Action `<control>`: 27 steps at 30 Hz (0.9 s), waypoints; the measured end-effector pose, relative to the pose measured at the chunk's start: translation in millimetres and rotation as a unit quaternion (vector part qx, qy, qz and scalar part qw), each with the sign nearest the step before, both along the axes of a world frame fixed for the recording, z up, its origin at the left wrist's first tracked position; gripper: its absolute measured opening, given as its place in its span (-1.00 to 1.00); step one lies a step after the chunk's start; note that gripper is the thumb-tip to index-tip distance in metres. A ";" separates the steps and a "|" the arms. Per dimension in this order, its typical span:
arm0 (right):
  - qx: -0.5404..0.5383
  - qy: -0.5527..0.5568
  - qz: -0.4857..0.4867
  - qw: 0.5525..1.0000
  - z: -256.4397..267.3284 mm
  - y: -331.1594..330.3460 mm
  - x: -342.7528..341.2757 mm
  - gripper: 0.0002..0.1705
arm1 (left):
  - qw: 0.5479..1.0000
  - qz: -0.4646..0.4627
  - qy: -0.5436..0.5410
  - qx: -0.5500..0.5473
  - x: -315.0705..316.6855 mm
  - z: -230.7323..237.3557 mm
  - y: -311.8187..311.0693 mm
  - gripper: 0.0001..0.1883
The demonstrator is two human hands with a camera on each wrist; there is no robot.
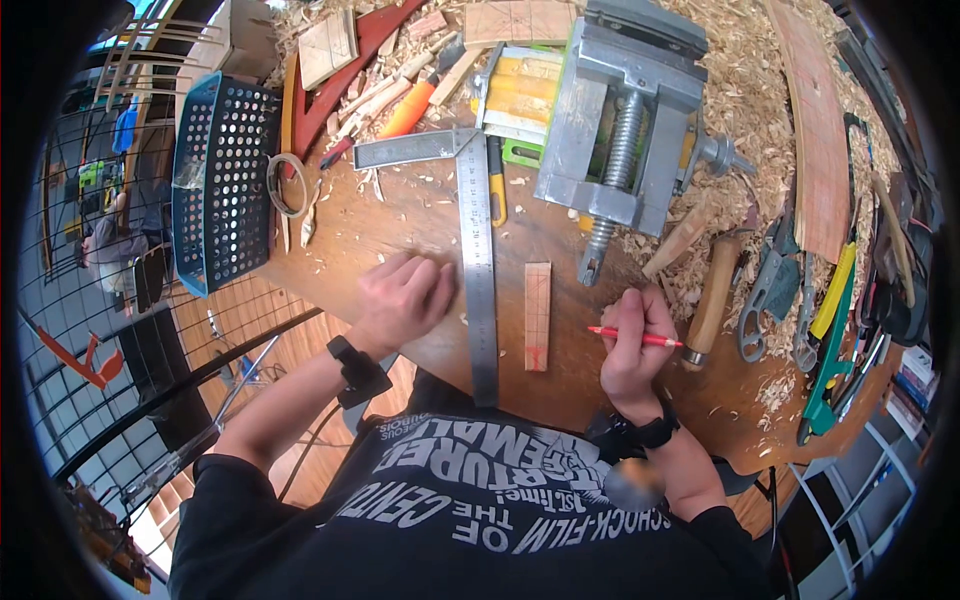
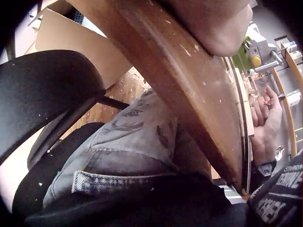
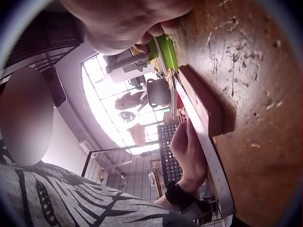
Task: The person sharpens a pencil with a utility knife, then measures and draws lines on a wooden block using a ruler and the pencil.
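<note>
My right hand point(image 1: 637, 340) grips a red pencil point(image 1: 660, 340) that lies across its fingers, above the table to the right of a small wood strip. Pencil lines and a red mark near the front end show on that strip point(image 1: 537, 315). Left of it lies a steel try square point(image 1: 478, 260), its ruled blade running toward the table's front edge. My left hand point(image 1: 408, 297) rests on the table just left of the blade, fingers loosely curled and holding nothing. In the right wrist view the left hand point(image 3: 188, 156) sits beyond the blade and the wood strip point(image 3: 203, 101).
A grey metal vise point(image 1: 625, 120) stands at the back, its screw pointing toward me. To the right lie a wooden-handled tool point(image 1: 715, 295), pliers point(image 1: 768, 290) and several other tools among shavings. A perforated blue basket point(image 1: 228, 180) and a tape roll point(image 1: 287, 185) are at the left.
</note>
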State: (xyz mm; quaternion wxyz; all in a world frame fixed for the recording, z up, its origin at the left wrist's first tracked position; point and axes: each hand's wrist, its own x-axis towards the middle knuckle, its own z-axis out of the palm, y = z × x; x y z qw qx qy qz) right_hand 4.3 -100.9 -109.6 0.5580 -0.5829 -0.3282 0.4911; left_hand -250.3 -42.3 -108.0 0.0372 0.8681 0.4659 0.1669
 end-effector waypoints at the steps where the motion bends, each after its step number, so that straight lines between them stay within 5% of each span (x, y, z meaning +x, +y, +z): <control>1: -0.003 0.001 0.000 1.000 -0.1 -0.9 0.4 -0.62 | 1.000 -0.001 -0.005 -0.003 0.0 -0.8 0.4 -0.70; 12: 0.019 0.044 -0.007 0.999 1.8 1.8 -1.4 -0.65 | 0.998 -0.007 -0.061 0.013 5.7 -2.3 4.0 -0.66; 20: 0.067 -0.047 0.007 0.997 4.5 12.0 -11.3 -0.65 | 0.997 0.026 -0.051 0.055 -0.7 0.3 -3.3 -0.70; 24: 0.052 -0.037 0.020 0.998 4.7 11.8 -13.6 -0.63 | 0.995 0.033 -0.090 0.024 -3.2 -3.2 -5.8 -0.71; 27: 0.061 -0.063 0.027 0.996 0.4 12.0 -12.5 -0.61 | 0.961 0.174 -0.172 -0.125 5.9 4.7 -9.5 -0.69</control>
